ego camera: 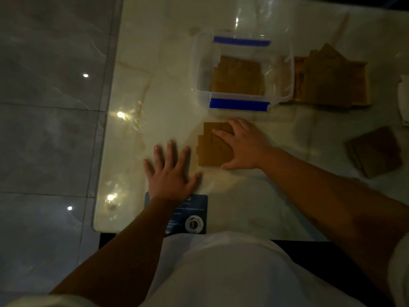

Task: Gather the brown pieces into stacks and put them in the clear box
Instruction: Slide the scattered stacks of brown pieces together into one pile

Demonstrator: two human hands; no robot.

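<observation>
A loose stack of brown pieces (210, 151) lies on the pale table in front of me. My right hand (241, 145) rests on top of that stack, fingers spread over it and thumb at its near edge. To the left of the stack my left hand (170, 173) lies flat on the table, fingers apart, holding nothing. Beyond the stack stands the clear box (199, 63) with blue clips, and brown pieces (239, 76) lie in its bottom. More brown pieces (327, 83) are piled in a shallow tray to the right of the box. Another small brown stack (374, 151) lies at the right.
A blue card with a round white mark (190, 213) lies at the table's near edge, partly under my left wrist. The table's left edge (106, 129) drops to a grey tiled floor. Something white (404, 100) shows at the far right edge.
</observation>
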